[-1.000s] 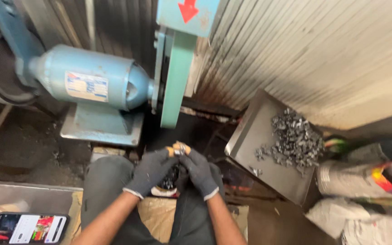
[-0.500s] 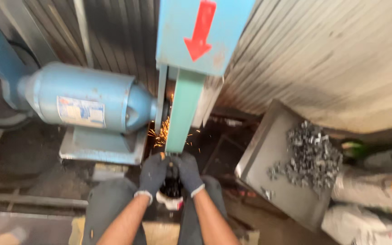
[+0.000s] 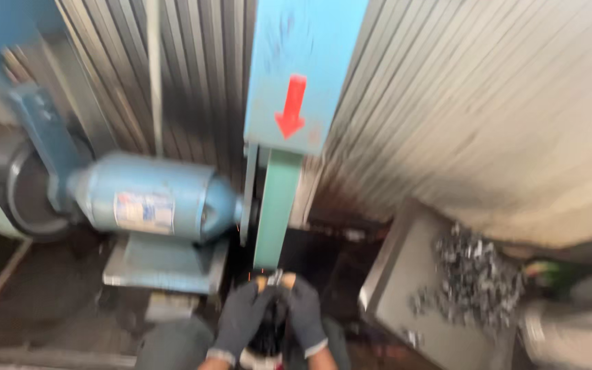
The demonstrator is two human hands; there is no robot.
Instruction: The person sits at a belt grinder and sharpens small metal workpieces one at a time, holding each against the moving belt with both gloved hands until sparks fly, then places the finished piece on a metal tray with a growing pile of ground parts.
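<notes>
Dark grey gloves cover the left hand [image 3: 241, 318] and right hand [image 3: 306, 315]. Green belt [image 3: 277, 205], pale blue motor [image 3: 152, 199] at left, blue guard [image 3: 303, 68] bearing a red arrow [image 3: 291, 106], grey tray [image 3: 412, 288] at right.

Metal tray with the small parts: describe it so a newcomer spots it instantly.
Start at the tall blue guard with the red arrow, over the green belt. Go down and right, past the corrugated wall, to the grey metal tray tilted on the floor. It alone holds a heap of small shiny metal pieces, unlike the blue motor left of the belt.
</notes>
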